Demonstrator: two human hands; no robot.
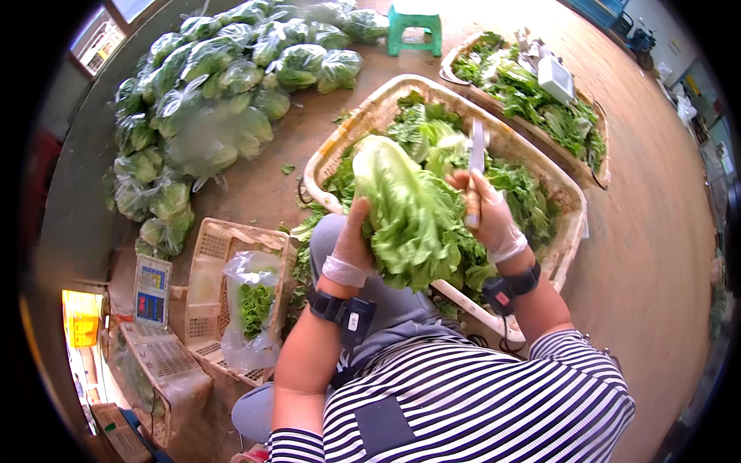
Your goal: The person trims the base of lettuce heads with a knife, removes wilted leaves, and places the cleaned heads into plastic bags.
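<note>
My left hand [352, 243], in a thin translucent glove, holds a large head of leafy lettuce [405, 214] from its left side. The lettuce is tilted, with its pale end up and its frilly leaves hanging towards my lap. My right hand [486, 214], also gloved, grips the handle of a knife [476, 147] whose blade points up and away from me, to the right of the lettuce. Under both hands stands a large plastic basket [405, 84] holding loose green leaves [521, 185]. Blade and lettuce look apart.
Bagged heads of leafy vegetables [231, 87] are piled at the upper left. A green plastic stool [414, 29] stands beyond. A second basket of leaves [532, 92] is at upper right. To my left are a crate [202, 266] with a bagged lettuce [255, 307] and a scale display [153, 292].
</note>
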